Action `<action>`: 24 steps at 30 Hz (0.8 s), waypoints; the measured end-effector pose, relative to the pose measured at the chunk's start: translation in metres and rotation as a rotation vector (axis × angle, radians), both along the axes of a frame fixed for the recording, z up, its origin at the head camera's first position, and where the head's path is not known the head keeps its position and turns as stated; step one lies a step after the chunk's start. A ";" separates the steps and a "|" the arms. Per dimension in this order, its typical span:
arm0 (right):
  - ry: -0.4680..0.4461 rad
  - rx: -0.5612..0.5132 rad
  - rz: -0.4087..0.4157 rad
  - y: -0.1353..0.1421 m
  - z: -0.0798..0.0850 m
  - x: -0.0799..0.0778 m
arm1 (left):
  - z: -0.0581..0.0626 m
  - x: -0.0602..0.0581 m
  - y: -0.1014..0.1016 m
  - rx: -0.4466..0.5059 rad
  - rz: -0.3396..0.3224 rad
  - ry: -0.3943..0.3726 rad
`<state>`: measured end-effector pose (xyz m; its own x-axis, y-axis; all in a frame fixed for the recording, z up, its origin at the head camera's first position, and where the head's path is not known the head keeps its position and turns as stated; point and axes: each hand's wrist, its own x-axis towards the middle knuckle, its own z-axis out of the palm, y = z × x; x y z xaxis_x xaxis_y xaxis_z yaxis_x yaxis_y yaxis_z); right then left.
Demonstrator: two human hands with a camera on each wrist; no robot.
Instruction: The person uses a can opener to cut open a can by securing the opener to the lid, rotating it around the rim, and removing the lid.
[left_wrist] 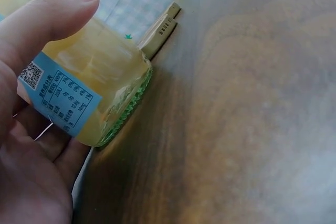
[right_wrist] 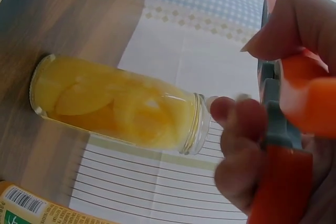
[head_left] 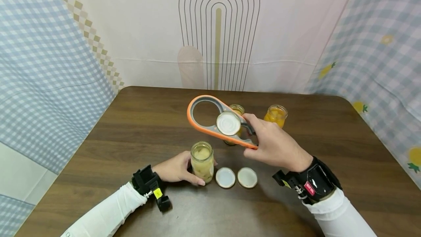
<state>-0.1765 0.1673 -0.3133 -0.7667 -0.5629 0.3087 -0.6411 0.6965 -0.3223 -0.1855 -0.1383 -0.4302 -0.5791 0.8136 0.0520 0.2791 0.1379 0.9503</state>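
Observation:
My left hand (head_left: 177, 167) grips a glass jar (head_left: 202, 164) of pale fruit chunks, which stands lidless on the table. In the left wrist view the thumb and fingers wrap the jar (left_wrist: 105, 77), and its blue label shows. Above the table, my right hand (head_left: 276, 143) holds an orange and grey jar opener (head_left: 205, 131) by its handle end. A round lid (head_left: 228, 123) sits in the middle of the opener, pale inner side facing the head camera. In the right wrist view, fingers curl about the orange opener (right_wrist: 283, 182).
Two lids (head_left: 225, 177) lie side by side on the brown table (head_left: 148, 120), right of the gripped jar. A lidless jar of yellow fruit (head_left: 276, 114) stands farther back. Another jar (head_left: 236, 109) is partly hidden behind the opener. Patterned cloths (head_left: 148, 28) hang around the table.

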 end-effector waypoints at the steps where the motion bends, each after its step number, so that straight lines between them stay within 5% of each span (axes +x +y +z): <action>1: 0.011 0.005 0.000 0.000 0.000 0.000 | 0.000 0.000 0.000 0.005 0.000 0.006; 24: 0.134 0.039 -0.010 0.001 -0.001 0.001 | -0.002 -0.003 -0.001 0.032 0.025 0.010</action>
